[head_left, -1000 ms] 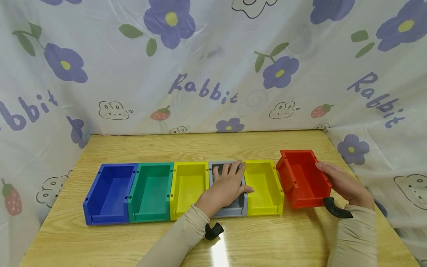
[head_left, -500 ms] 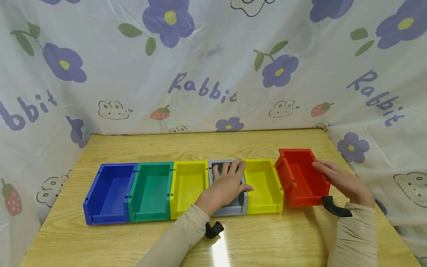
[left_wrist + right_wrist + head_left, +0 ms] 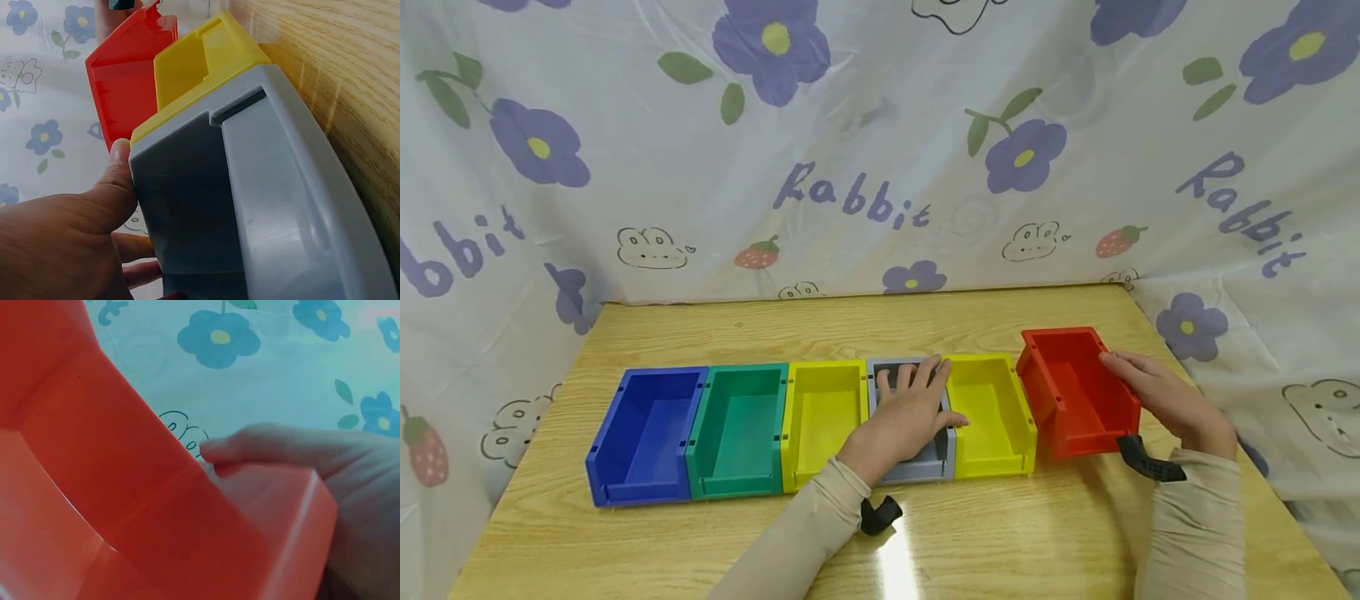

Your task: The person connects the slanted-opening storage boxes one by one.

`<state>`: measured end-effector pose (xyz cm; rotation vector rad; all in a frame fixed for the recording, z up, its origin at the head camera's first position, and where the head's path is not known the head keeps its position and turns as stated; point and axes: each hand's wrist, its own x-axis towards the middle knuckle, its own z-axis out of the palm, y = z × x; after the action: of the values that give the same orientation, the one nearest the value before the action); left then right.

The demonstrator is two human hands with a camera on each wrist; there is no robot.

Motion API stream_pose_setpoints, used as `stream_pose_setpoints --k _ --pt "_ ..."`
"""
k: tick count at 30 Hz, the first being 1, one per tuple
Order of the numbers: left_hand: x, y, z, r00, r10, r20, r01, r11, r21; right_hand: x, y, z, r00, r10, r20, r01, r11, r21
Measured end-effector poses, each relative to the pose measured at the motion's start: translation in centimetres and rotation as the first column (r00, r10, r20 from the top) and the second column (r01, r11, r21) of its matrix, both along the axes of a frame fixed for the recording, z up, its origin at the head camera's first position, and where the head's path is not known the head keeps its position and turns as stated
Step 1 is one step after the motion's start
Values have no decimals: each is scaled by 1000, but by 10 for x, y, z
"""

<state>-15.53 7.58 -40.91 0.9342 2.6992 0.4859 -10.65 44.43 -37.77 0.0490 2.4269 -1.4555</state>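
Note:
My right hand (image 3: 1168,402) holds the red storage bin (image 3: 1078,392) by its right wall, thumb at the rim. The bin is raised off the table and tilted, its left side close to the right-hand yellow bin (image 3: 988,408). My left hand (image 3: 898,425) lies spread over the grey bin (image 3: 925,472), fingers toward its back edge, thumb out over the wall shared with the yellow bin. In the left wrist view the left thumb (image 3: 115,181) touches the rim where grey and yellow meet. In the right wrist view the red bin (image 3: 119,444) hides most right fingers.
Left of the grey bin stand another yellow bin (image 3: 823,417), a green bin (image 3: 741,425) and a blue bin (image 3: 655,433), side by side in one row. The wooden table (image 3: 700,550) ends at a patterned cloth (image 3: 850,100) behind and at both sides.
The red bin and my right hand have shifted slightly left and up in the view, nearer the yellow bin. My left hand stays on the grey bin.

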Motion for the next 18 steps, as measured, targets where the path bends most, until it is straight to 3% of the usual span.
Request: stream_pose_setpoints --k 9,18 --pt "-1 0 -2 1000 -4 -17 4 1000 3 0 1 -3 999 30 -29 -33 994 -101" --pt "-1 0 -2 1000 -3 -8 3 1000 6 0 0 -3 1000 28 7 -28 996 -80"
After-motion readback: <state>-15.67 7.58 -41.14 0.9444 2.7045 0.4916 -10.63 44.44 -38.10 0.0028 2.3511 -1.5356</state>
